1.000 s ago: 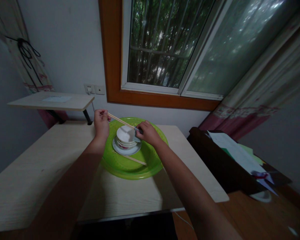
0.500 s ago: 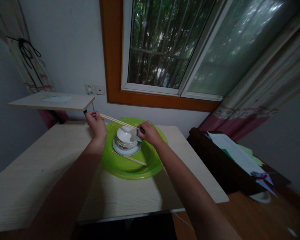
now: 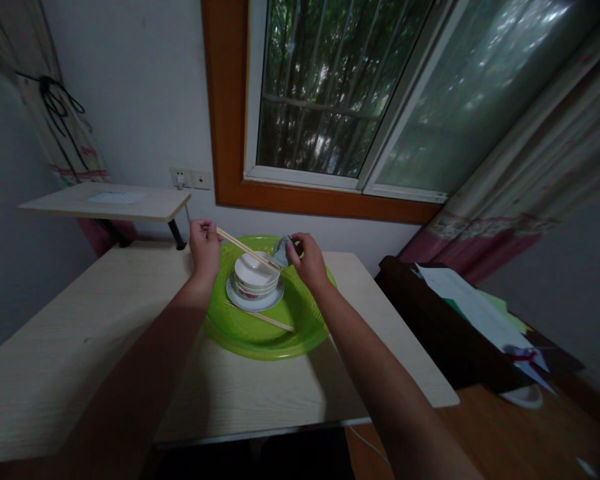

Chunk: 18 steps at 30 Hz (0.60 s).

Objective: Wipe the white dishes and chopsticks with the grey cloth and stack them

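My left hand [image 3: 205, 248] is closed around one end of a pair of wooden chopsticks [image 3: 245, 247], which slant down to the right over the bowls. A grey-blue cloth [image 3: 282, 251] is pinched in my right hand [image 3: 307, 257], close beside the chopsticks' free ends; whether it touches them I cannot tell. Below them, a stack of white bowls [image 3: 253, 273] sits on a white plate [image 3: 257, 305] inside a bright green basin [image 3: 265, 350]. More chopsticks [image 3: 267, 320] lie in the basin in front of the plate.
The basin stands on a pale wooden table [image 3: 260, 393]. At the left a small raised shelf [image 3: 155, 207] bears a sheet of paper. Right of the table is a dark brown piece of furniture [image 3: 410, 320] with papers on it. A window [image 3: 325, 100] is behind.
The cloth, earlier wrapped round the chopsticks' far ends, has come away in my right hand, up and to the right. My left hand moved left, then back right, with the chopsticks.
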### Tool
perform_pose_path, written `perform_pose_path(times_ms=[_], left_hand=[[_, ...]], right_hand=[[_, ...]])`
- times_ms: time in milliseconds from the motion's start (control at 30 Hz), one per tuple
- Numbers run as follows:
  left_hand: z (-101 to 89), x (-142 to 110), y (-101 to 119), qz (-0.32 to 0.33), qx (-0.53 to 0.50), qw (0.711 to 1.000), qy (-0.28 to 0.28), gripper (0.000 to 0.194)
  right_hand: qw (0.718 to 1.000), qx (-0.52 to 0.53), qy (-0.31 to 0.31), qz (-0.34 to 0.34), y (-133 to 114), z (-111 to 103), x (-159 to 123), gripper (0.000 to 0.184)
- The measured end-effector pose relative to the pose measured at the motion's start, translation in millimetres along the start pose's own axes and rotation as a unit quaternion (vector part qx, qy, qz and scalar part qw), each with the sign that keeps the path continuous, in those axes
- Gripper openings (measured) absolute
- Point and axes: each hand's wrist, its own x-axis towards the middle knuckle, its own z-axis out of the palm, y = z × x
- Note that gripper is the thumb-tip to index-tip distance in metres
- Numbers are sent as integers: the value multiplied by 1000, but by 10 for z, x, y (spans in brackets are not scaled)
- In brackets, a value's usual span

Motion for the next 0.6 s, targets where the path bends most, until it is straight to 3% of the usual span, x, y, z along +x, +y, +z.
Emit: perform_pose_path(times_ms=[100,267,367,600], left_hand=[[32,-48,75,-4,-9,999,-51,9],[50,-84,164,-13,-40,996,-79,10],[40,-79,173,-17,-49,996,-73,13],[22,-33,110,-11,-46,999,-19,11]], right_hand=[[999,39,-22,-14,-32,13,-14,23],[993,72,-88,-37,-69,16,-17,16],[988,77,-123,-53,-71,19,-18,9],[989,48,-135,-47,-46,19,-28,11]])
